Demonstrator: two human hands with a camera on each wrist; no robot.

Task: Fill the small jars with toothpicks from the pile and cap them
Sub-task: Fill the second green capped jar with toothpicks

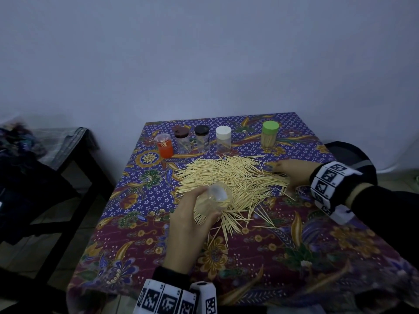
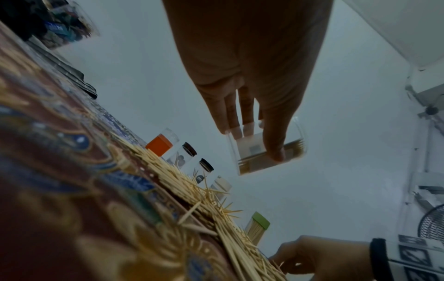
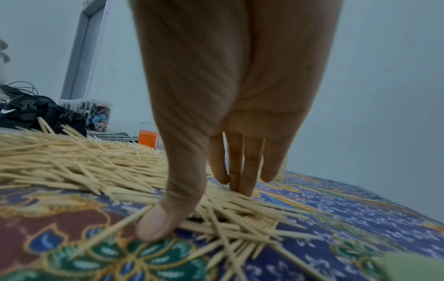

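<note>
left hand: fingers curled round a clear, uncapped jar, lifted off the table above the near-left edge of the pile. The left wrist view shows a sheaf of toothpicks already inside, about half filling it.
held jar, axis: tipped, not upright. Which way the mouth points I cannot tell for sure.
right hand: fingers nearly straight, spread narrow, tips pressed down onto the far-right fringe of the pile; thumb flat on the sticks beside them. No bundle lifted clear yet.
toothpick pile: loose heap mid-table, between the two hands. Most sticks run roughly left to right, with strays fanning out toward the near edge.
relation for next move: the held jar lies to the left of the right hand, well apart across the pile. By my reading, the right hand is the one nearer the loose sticks and must carry a pinch leftward to the jar.
jars standing, far side: five in a row. Orange jar, no lid seen; brown-capped jar; black-capped jar; white-capped jar; green-capped jar, set apart at right and packed with toothpicks.
jar count: six in all, one in hand.
table: covered in a patterned floral cloth.
beyond: dark bench to the left, carrying cloth.
</note>
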